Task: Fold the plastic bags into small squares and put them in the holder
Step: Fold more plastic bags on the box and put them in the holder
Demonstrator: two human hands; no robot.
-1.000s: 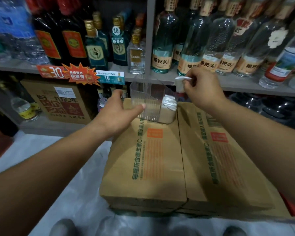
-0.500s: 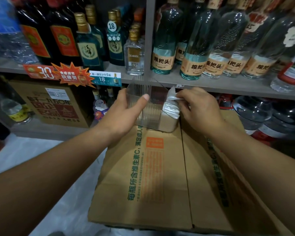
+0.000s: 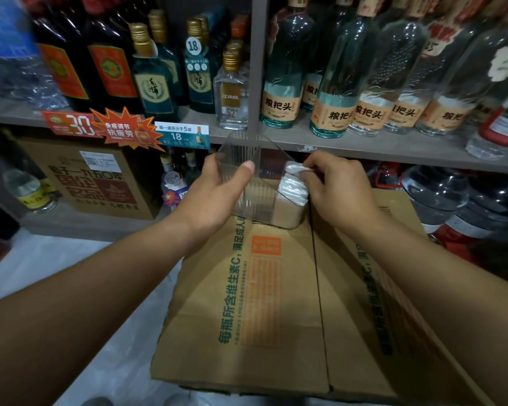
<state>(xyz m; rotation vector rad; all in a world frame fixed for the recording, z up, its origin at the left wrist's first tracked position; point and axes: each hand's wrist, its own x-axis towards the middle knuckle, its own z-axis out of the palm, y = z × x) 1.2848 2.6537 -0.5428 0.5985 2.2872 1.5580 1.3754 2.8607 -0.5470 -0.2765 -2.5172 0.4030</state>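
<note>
A clear ribbed plastic holder [image 3: 248, 159] stands on the far end of a cardboard box [image 3: 247, 288]. My left hand [image 3: 214, 194] grips its left wall, thumb across the front. My right hand [image 3: 335, 186] pinches a folded white plastic bag [image 3: 294, 169] at the holder's right end, just above several folded white bags [image 3: 292, 190] stacked inside. Whether the pinched bag touches the stack is unclear.
A grey shelf [image 3: 364, 148] just behind the holder carries many glass bottles [image 3: 282, 68]. Price tags [image 3: 123, 133] hang off its edge. A second carton [image 3: 94, 177] sits under the shelf at left, large water bottles [image 3: 452, 194] at right. Pale floor [image 3: 71, 273] lies left of the box.
My right hand came down from above the holder's right rim, bringing the folded bag onto the stack inside. My left hand closed tighter on the holder. The camera moved closer.
</note>
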